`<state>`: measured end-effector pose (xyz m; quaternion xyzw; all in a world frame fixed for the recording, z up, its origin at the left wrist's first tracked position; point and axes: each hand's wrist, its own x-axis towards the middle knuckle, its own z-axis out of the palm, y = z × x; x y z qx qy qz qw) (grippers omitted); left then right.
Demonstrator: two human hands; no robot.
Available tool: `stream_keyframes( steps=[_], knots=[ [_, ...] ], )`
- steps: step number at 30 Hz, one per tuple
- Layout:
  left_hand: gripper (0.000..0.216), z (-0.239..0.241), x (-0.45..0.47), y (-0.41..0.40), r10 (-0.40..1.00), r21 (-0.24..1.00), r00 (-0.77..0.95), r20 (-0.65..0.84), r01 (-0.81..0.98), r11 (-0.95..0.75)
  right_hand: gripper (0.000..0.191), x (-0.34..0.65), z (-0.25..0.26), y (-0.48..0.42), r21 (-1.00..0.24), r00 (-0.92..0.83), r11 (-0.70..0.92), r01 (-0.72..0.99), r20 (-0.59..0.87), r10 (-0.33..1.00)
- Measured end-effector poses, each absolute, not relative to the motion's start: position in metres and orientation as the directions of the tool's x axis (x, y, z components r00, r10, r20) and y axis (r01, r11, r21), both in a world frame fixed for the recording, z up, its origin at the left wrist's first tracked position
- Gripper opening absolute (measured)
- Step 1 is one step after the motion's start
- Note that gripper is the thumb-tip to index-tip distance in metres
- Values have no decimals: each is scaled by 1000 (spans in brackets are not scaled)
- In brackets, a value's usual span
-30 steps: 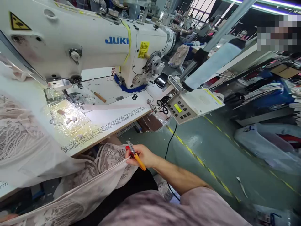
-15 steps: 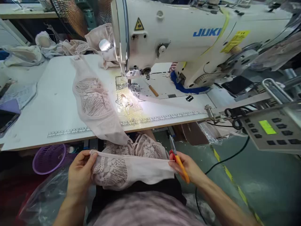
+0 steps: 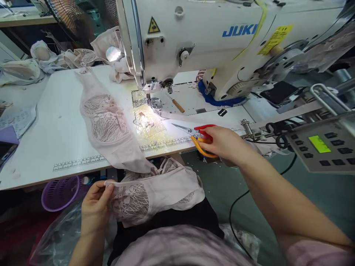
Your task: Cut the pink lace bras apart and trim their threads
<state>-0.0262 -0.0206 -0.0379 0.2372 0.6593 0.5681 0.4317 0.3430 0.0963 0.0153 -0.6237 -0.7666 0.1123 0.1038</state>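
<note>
My left hand (image 3: 95, 208) pinches the left end of a pale pink lace garment (image 3: 155, 194) that lies across my lap. A chained strip of the same lace pieces (image 3: 107, 122) runs from it up over the white sewing table (image 3: 55, 129). My right hand (image 3: 223, 142) is closed round red and orange thread snips (image 3: 198, 135), held just over the table's front edge, blades pointing left toward the lit needle area (image 3: 151, 98) of the white JUKI sewing machine (image 3: 210, 40).
A wooden-handled tool (image 3: 177, 106) lies on the machine bed. A grey control panel with a green display (image 3: 318, 146) stands at the right. A purple basket (image 3: 59, 192) sits under the table. More lace pieces (image 3: 74, 57) are heaped at the table's back left.
My right hand let go of the garment's right end and rose with the snips to the table edge. The garment now sags on my lap, held only by my left hand.
</note>
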Motion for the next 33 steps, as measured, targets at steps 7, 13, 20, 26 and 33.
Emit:
stream_keyframes(
  steps=[7,13,20,26,33],
  knots=[
    [22,-34,-37,-33,858,962,-437,-269,-166,217,8,319,22,111,-251,-241,292,923,215,946],
    [17,-9,-36,-51,953,988,-264,-151,-29,149,29,225,-19,37,-681,-705,696,230,376,601],
    [15,22,-19,-65,926,987,-370,-71,105,118,17,185,-72,16,-814,-775,534,228,181,606],
    [14,15,-27,-61,908,988,-416,-41,116,98,19,197,-65,6,-808,-736,563,174,273,620],
    [13,2,-43,-54,942,991,-334,-19,118,62,13,191,-73,0,-706,-694,655,269,330,640]
  ],
)
